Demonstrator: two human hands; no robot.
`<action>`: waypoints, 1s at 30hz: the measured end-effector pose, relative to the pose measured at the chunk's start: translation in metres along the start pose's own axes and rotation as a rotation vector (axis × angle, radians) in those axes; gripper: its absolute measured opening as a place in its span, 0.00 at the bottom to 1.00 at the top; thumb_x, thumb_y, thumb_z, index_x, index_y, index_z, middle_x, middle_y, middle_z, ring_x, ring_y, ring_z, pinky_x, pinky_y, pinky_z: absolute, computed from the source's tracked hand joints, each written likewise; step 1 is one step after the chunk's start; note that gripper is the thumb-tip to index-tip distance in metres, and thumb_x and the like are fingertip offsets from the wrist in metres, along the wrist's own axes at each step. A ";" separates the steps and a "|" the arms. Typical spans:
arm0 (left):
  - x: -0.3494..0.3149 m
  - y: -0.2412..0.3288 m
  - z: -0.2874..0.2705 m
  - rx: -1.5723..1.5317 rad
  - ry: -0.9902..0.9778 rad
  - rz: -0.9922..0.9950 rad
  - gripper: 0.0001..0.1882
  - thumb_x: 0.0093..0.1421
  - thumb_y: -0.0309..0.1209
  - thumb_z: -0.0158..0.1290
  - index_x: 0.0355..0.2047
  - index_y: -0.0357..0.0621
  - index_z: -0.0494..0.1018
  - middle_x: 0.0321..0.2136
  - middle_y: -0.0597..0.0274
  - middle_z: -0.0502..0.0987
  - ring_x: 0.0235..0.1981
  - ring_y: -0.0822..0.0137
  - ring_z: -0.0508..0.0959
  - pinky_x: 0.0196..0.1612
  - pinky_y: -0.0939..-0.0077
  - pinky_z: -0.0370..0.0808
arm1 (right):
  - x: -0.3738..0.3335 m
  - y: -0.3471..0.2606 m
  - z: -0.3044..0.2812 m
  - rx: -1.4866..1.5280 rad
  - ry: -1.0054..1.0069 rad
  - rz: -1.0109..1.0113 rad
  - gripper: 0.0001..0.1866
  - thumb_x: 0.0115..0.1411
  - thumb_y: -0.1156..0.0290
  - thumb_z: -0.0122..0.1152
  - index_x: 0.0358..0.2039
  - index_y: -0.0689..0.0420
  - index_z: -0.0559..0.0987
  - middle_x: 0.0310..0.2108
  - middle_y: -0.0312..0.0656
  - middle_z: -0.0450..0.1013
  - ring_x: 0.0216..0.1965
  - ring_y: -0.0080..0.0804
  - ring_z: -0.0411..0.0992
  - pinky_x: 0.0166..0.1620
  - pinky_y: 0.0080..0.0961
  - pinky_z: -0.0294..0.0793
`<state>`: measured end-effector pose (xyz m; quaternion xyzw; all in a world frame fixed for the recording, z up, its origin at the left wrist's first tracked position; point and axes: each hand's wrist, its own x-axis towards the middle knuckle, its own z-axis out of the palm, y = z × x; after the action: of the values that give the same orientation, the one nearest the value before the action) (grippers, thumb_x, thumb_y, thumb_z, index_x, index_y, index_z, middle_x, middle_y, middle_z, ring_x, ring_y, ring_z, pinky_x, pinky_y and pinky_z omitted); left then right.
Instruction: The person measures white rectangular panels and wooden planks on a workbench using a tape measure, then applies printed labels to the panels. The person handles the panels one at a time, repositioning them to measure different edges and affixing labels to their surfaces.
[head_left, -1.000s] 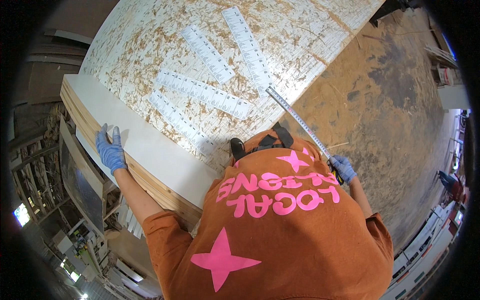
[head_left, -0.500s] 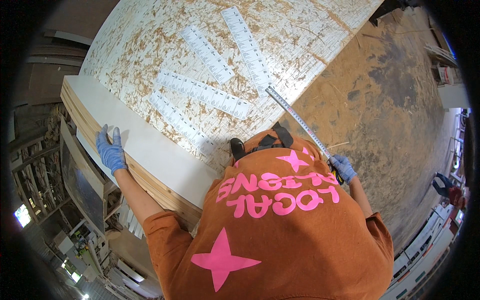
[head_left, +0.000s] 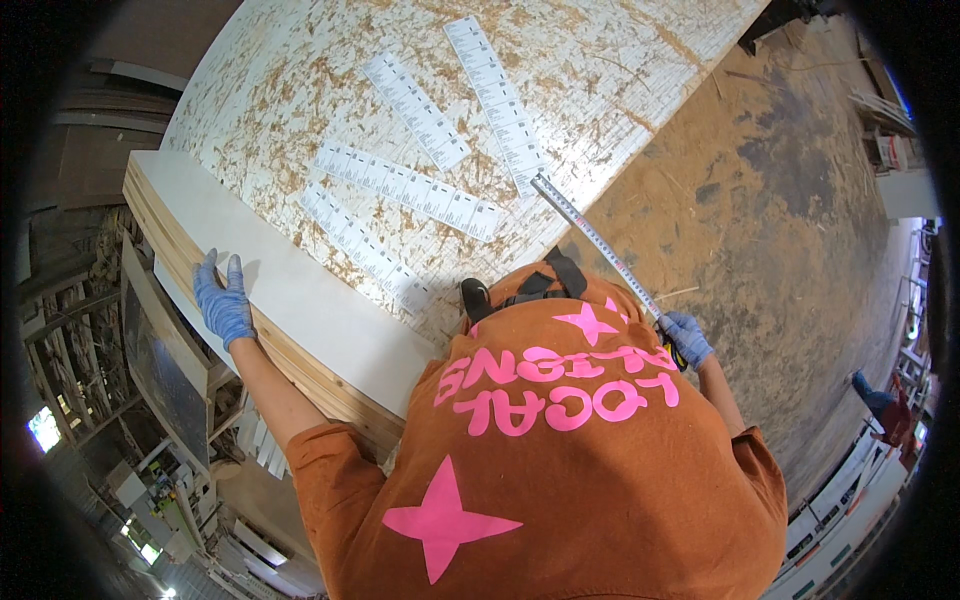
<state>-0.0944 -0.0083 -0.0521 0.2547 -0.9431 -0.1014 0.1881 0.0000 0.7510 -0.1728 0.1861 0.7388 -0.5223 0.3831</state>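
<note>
- Head view: tape measure [head_left: 597, 241] by the wearer's right side, its blade drawn out and slanting up-left past the table's edge; free end at the lower tip of a label strip [head_left: 490, 100]. Cannot tell whether they touch.
- Right hand [head_left: 687, 338], blue-gloved: fingers curled closed round the tape case, which is mostly hidden.
- Handling, my judgement: keep the blade straight and untwisted, with a firm grip on the case so it cannot snap back; reading it square from above would cut error.
- Left hand [head_left: 222, 300], also gloved: fingers slightly apart, laid over the long edge of a board stack [head_left: 335, 325], pale on top, layered wood at the side. Resting, not gripping, as far as shows. Light, even pressure should do; glove fabric could snag on raw edges.
- Four printed strips lie loose on the table [head_left: 290, 80], its white top worn and littered with brown bits. The nearest strip could be dragged by the blade's end.
- Shirt front [head_left: 580, 460] and black strap [head_left: 530, 290] fill the space between the arms, close to the table edge; possible catch points.
- Beyond: stained floor [head_left: 700, 230] right, wooden frame [head_left: 160, 340] left, another person [head_left: 885, 405] far right, well apart.
</note>
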 end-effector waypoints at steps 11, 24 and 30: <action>0.000 0.005 -0.003 0.050 -0.009 -0.008 0.25 0.56 0.42 0.60 0.52 0.46 0.73 0.60 0.42 0.63 0.63 0.50 0.61 0.63 0.60 0.59 | 0.002 0.005 -0.002 0.087 -0.017 -0.010 0.17 0.64 0.57 0.55 0.31 0.61 0.77 0.26 0.34 0.72 0.28 0.23 0.67 0.34 0.21 0.68; -0.003 0.015 -0.007 0.059 -0.012 -0.012 0.24 0.56 0.40 0.60 0.52 0.45 0.73 0.60 0.40 0.62 0.62 0.50 0.62 0.63 0.61 0.60 | 0.008 0.001 0.003 0.112 0.009 -0.038 0.16 0.64 0.59 0.55 0.31 0.61 0.77 0.25 0.34 0.73 0.27 0.23 0.68 0.34 0.21 0.69; -0.003 0.013 -0.006 0.026 0.002 -0.016 0.24 0.55 0.39 0.61 0.51 0.45 0.74 0.60 0.40 0.62 0.61 0.49 0.63 0.62 0.61 0.61 | 0.014 -0.009 0.008 0.091 0.022 -0.044 0.16 0.64 0.60 0.55 0.31 0.62 0.77 0.25 0.34 0.72 0.27 0.23 0.67 0.33 0.21 0.68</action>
<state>-0.0953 0.0034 -0.0442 0.2649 -0.9420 -0.0905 0.1850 -0.0121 0.7385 -0.1794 0.1928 0.7223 -0.5615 0.3547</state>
